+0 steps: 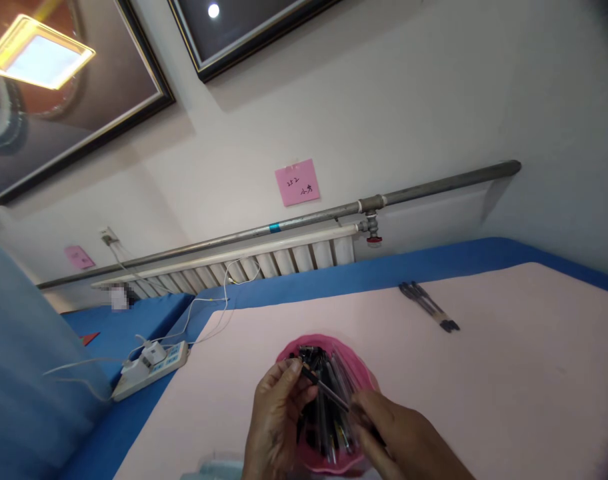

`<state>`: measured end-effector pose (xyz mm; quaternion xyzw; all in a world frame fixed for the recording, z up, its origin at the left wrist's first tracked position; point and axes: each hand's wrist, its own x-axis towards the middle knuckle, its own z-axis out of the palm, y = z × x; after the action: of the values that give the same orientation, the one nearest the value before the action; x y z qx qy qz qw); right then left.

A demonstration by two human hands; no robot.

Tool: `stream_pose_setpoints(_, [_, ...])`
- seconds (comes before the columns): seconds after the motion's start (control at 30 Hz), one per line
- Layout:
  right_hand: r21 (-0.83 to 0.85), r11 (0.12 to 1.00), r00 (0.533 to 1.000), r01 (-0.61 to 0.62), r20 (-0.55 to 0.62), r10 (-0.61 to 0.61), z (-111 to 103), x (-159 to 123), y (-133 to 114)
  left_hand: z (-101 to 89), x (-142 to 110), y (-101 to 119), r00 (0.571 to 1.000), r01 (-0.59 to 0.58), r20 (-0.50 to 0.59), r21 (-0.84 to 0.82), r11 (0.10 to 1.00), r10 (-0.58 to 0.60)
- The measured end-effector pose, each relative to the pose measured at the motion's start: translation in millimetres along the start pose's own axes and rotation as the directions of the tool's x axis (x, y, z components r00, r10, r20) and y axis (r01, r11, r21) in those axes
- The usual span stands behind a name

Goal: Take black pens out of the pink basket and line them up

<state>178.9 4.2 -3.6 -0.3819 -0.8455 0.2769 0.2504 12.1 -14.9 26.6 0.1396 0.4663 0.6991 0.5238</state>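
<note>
A pen (pixel 329 392) with a black grip and a clear barrel spans the gap between my hands, slanting down to the right. My left hand (pixel 277 417) pinches its upper-left end between thumb and fingers. Around its lower-right end close the fingers of my right hand (pixel 401 437), slightly blurred. Beneath both hands lies a round pink basket (pixel 361 363) holding many loose pen parts (pixel 329 427), clear tubes and black pieces among them. My hands hide parts of its left and right rim. To the right, several finished-looking black pens (pixel 429 307) lie side by side on the pale pink sheet.
The pale pink sheet (pixel 524 373) covers a blue surface (pixel 489 248). At left, a white power strip (pixel 151 370) holds plugged-in chargers and cables. A blue curtain (pixel 29 373) hangs beside it. Behind run a radiator (pixel 284 259) and a metal pipe (pixel 434 192). Something pale and translucent (pixel 219 467) shows at the bottom edge.
</note>
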Motion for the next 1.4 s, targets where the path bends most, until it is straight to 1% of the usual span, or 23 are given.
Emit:
stream_pose_setpoints(0.17, [0.032, 0.998, 0.996, 0.057, -0.064, -0.055, -2, -2, -4, -0.9, -1, 0, 1.000, 0.006, 0.003, 0.000, 1.000, -0.006])
stream_pose_setpoints(0.3, [-0.065, 0.993, 0.990, 0.099, -0.093, -0.105, -2, -2, -3, -0.3, -1, -1, 1.000, 0.008, 0.001, 0.007, 1.000, -0.008])
stream_pose_setpoints(0.5, [-0.046, 0.990, 0.987, 0.131, -0.089, -0.135, 0, -3, 0, 1.3, -1, 0, 1.000, 0.004, 0.007, 0.002, 1.000, -0.004])
stream_pose_setpoints(0.67, [-0.116, 0.988, 0.991, 0.100, -0.080, -0.110, 1, -2, 0, 0.7, -1, -1, 1.000, 0.005, 0.003, 0.011, 1.000, -0.005])
stream_pose_setpoints(0.8, [-0.081, 0.987, 0.985, 0.136, -0.097, -0.143, 1, 0, 2, 0.6, -1, -1, 1.000, 0.002, 0.001, 0.012, 1.000, -0.002])
stream_pose_setpoints(0.87, [-0.113, 0.983, 0.982, 0.145, -0.101, -0.157, 1, 0, 2, 1.2, -2, -1, 1.000, -0.003, -0.005, 0.010, 1.000, 0.003])
stream_pose_setpoints(0.97, [-0.166, 0.978, 0.985, 0.128, -0.092, -0.145, 0, -1, 2, 2.3, -2, -1, 1.000, 0.002, -0.006, 0.014, 1.000, -0.002])
stream_pose_setpoints(1.1, [-0.087, 0.987, 0.986, 0.137, -0.089, -0.144, -1, -1, 2, 1.2, -1, -1, 1.000, -0.003, -0.009, 0.028, 1.000, 0.003])
stream_pose_setpoints(1.2, [-0.128, 0.978, 0.975, 0.168, -0.123, -0.183, 1, 0, 5, -0.3, 0, -2, 1.000, -0.007, -0.009, 0.042, 0.999, 0.007])
stream_pose_setpoints(1.3, [-0.202, 0.964, 0.969, 0.174, -0.137, -0.204, 2, 1, 8, -0.6, -1, -3, 1.000, -0.008, 0.009, 0.063, 0.998, 0.008])
stream_pose_setpoints(1.4, [-0.168, 0.970, 0.975, 0.178, -0.101, -0.196, 1, 1, 7, -0.2, -3, -2, 0.999, -0.028, 0.045, 0.092, 0.995, 0.024])
